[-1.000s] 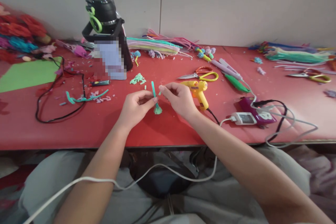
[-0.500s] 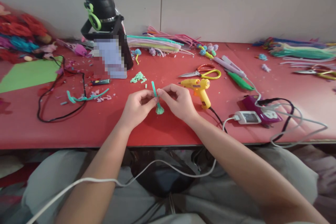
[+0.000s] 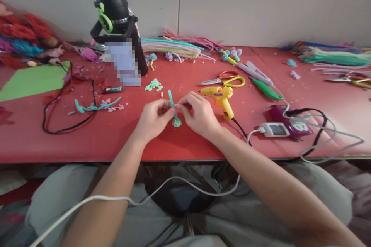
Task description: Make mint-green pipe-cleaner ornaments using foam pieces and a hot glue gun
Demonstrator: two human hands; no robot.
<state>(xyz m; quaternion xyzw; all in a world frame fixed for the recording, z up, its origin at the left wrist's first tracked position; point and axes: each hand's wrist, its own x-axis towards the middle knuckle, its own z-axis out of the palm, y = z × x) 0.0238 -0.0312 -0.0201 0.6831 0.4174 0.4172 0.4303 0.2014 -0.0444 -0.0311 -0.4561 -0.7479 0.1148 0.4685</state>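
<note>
A green pipe-cleaner piece with a bunched lower end and a straight teal stem pointing up is pinched by my left hand, between thumb and fingers. Right beside the stem, my right hand has its thumb and fingertips closed together; whether they grip a part of it is too small to tell. Small light green cut pieces lie in a pile beyond my hands. A yellow glue gun rests just to the right of my right hand, and scissors lie behind it.
The red table holds a black bottle, pipe-cleaner bundles, a lilac hot tool, a purple power block with a white plug, and a black cord loop. A white cable crosses over my lap.
My right fingertips have shifted slightly down and right, off the upper stem. My left hand and the green piece stay nearly in place.
</note>
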